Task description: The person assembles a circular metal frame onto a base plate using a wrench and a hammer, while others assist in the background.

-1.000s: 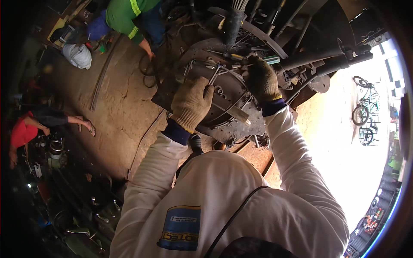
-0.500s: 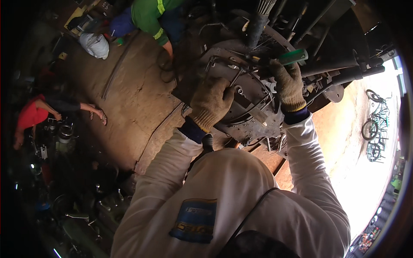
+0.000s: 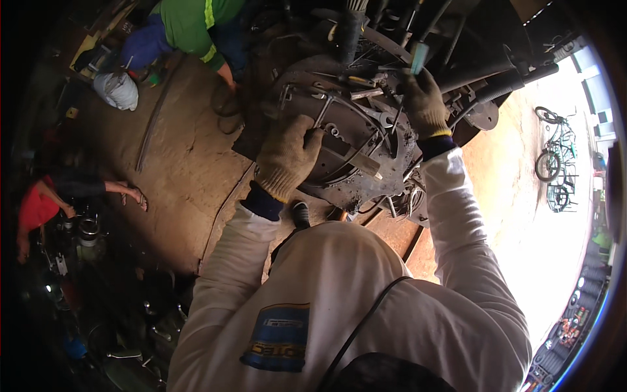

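Both my hands wear tan knitted gloves. My left hand (image 3: 290, 153) is closed around the lower end of a bent metal rod (image 3: 322, 112), whose top reaches over the dark metal work surface (image 3: 313, 173). In my right hand (image 3: 426, 108) is a screwdriver (image 3: 418, 57), its translucent green handle sticking up above the fist. A thin shaft points down below that fist, toward an open-end wrench (image 3: 386, 119). Metal nuts (image 3: 331, 129) lie just right of my left hand. Beside them, a flat metal bar (image 3: 366, 166) rests slantwise across a curved rod.
A person in a green jacket (image 3: 192, 29) bends at the far left, a hand near dark loops. Another, in red (image 3: 38, 206), is at the left edge. Dark pipes (image 3: 496, 75) stick out at the right. A bicycle (image 3: 555, 160) stands outside in bright light.
My right hand has turned the screwdriver from lying sideways to nearly upright. My left hand still holds the bent rod. The whole view has shifted, so the surroundings appear further left.
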The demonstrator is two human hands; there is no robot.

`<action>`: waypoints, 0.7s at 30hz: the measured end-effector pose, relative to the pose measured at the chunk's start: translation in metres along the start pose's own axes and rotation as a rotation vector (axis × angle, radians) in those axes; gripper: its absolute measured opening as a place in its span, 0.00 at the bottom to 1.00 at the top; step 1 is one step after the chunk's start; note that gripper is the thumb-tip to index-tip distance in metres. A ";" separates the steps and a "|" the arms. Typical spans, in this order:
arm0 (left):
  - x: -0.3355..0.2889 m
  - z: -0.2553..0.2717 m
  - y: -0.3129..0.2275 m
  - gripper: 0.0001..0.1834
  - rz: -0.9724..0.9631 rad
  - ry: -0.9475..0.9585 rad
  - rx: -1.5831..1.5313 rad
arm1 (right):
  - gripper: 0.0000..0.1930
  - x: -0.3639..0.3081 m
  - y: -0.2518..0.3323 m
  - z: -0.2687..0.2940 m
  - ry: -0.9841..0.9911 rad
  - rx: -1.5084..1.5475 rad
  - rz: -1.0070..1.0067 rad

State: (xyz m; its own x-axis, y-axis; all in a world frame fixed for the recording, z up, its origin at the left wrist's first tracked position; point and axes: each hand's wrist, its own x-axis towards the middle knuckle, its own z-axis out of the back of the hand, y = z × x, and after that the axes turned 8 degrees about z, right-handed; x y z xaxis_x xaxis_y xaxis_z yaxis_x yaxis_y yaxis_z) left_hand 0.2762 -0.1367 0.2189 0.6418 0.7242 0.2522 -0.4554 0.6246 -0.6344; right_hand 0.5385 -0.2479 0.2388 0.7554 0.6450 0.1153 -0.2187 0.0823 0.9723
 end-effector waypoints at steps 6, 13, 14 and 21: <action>0.001 0.006 -0.005 0.10 0.118 0.105 -0.019 | 0.20 0.024 0.008 -0.034 0.600 -0.653 0.264; -0.004 0.012 -0.006 0.09 0.017 0.043 -0.063 | 0.19 0.021 0.006 -0.055 0.694 -0.948 0.269; -0.006 0.012 -0.005 0.09 0.022 0.040 -0.074 | 0.20 0.015 0.008 -0.055 0.620 -0.948 0.259; -0.015 0.009 -0.001 0.08 0.056 0.019 -0.052 | 0.22 -0.030 -0.007 -0.030 0.223 -0.581 0.283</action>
State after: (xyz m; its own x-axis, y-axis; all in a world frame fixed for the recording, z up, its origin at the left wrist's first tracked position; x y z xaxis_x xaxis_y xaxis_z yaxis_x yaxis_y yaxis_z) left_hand 0.2613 -0.1459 0.2217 0.6283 0.7513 0.2018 -0.4585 0.5672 -0.6842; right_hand 0.4989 -0.2449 0.2223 0.4885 0.8377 0.2442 -0.7325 0.2415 0.6365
